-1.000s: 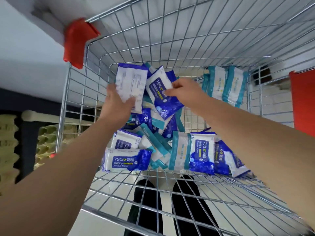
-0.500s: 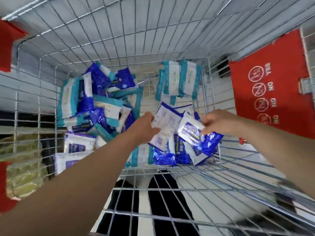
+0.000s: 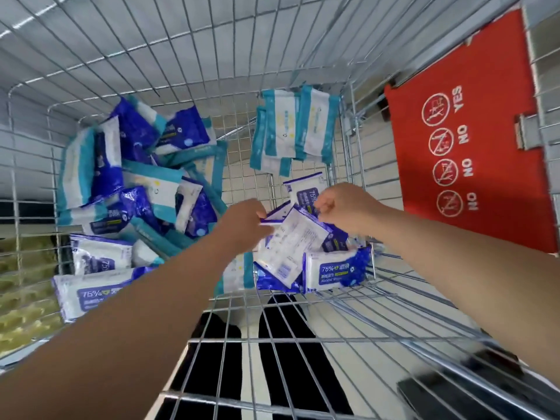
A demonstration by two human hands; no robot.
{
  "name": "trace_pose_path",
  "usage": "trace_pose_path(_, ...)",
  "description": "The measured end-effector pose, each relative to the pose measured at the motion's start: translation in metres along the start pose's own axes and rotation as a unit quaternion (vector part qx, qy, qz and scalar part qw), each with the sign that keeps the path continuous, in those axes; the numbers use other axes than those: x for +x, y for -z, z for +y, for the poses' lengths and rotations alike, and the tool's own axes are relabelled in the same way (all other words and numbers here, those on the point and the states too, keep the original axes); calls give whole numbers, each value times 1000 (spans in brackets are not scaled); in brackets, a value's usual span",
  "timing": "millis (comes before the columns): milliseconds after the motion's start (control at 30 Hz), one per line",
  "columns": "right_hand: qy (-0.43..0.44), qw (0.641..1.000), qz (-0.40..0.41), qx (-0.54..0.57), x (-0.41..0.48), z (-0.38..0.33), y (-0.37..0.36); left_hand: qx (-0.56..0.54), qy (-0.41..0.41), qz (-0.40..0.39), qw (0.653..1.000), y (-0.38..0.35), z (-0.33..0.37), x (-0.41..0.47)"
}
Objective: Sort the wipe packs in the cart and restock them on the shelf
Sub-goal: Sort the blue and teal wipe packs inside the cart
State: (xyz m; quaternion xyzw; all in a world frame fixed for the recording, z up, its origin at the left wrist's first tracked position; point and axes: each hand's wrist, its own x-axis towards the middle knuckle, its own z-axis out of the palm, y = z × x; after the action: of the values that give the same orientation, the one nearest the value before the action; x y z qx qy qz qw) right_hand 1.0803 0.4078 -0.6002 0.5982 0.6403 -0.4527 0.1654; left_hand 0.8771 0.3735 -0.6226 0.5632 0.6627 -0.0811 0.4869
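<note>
Just right of centre frame, low in the cart (image 3: 212, 56), a pack (image 3: 291, 247) is held label-side up over the blue pile (image 3: 333, 271). Gripped only along its top edge, the slick pack could slip, or land in the mixed heap (image 3: 136, 183) at left, spoiling the sort. The left hand (image 3: 242, 225) pinches its upper-left corner; the right hand (image 3: 348, 207), fingers curled, pinches the upper-right.
</note>
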Motion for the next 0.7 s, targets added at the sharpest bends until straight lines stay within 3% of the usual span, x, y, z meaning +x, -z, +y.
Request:
trace_pose_path(67, 27, 999, 31, 31, 4, -18, -3, 4, -5, 49, 999, 22, -14, -6)
trace_pose_path(200, 82, 994, 3, 69, 16, -57, -30, 50, -14, 109, 993, 62, -46, -30)
trace_pose_path(333, 116, 993, -22, 16, 34, -91, -67, 122, -15, 129, 984, 79, -77, -50)
trace_pose_path(467, 119, 991, -12, -58, 50, -106, -94, 87, -2, 180, 980, 84, -103, -62)
trace_pose_path(600, 122, 983, 4, -139, 53, -111, -102, 89, 16, 181, 979, 95, -129, -67)
trace_pose_path(700, 113, 988, -27, -102, 51, -115, -94, 135, -11, 138, 981, 103, -142, -72)
